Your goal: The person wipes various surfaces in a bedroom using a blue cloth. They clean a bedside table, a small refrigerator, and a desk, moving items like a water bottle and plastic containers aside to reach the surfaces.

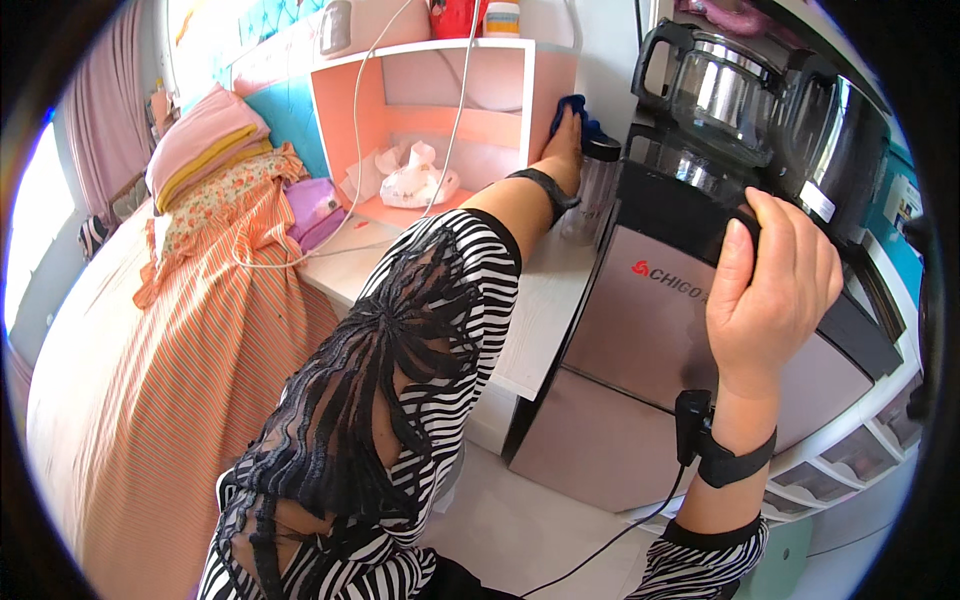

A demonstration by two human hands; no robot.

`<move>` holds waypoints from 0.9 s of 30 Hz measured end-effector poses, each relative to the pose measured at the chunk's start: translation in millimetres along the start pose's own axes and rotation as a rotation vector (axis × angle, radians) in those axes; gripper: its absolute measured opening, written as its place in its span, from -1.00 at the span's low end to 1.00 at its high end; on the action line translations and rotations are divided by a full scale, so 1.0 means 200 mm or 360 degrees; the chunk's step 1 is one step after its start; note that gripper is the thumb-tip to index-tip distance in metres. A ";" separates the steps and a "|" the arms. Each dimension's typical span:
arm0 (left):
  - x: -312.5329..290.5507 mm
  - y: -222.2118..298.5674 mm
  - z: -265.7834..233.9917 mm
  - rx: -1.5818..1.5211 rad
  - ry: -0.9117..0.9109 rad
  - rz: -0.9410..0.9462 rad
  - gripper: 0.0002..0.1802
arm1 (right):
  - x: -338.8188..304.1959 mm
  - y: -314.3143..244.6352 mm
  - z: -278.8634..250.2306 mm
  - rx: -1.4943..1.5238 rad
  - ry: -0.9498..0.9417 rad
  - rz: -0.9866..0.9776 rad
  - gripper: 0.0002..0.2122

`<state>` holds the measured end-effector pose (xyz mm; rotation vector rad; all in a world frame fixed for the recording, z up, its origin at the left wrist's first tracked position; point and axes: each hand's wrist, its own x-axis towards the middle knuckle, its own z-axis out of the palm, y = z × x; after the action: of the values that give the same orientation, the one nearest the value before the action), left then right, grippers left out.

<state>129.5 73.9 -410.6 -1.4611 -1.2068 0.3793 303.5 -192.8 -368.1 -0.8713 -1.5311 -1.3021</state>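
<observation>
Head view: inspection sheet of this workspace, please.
Surface: white desk top, partly bare.
Job's things: blue cloth against the shelf unit; silver appliance with glass jug.
Clutter: white plastic bag in the cubby; clear bottle.
Hands: left hand presses the cloth; right hand grips the appliance's top edge.
Cables: white cable hanging; black wrist cable.
Surroundings: bed with striped cover.

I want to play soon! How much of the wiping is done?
Hard to say what is finished; no wiped patch stands out. Right now the left hand presses a blue cloth against the side of the pink shelf unit, while the right hand steadies the silver water dispenser. The white desktop looks untouched.
</observation>
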 end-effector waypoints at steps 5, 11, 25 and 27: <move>-0.03 0.32 0.10 -0.0243 -0.0122 0.0345 -0.46 | -0.02 0.00 0.01 -0.0072 -0.0016 -0.0012 -0.82; -0.02 0.50 0.23 0.0183 -0.0325 0.0433 -0.29 | -0.02 0.02 0.02 -0.0159 -0.0036 -0.0083 -0.83; -0.53 0.03 -0.15 -0.1806 -0.0319 0.0462 -0.72 | 0.00 0.02 0.01 -0.0147 -0.0027 -0.0143 -0.82; -0.48 -0.10 -0.20 -0.2141 -0.0089 -0.0017 -0.74 | 0.00 -0.01 0.01 -0.0120 -0.0033 -0.0092 -0.82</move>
<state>111.1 -30.3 -417.6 -2.5475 -1.5893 -0.5523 302.1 -191.5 -368.6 -0.8967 -1.5416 -1.4043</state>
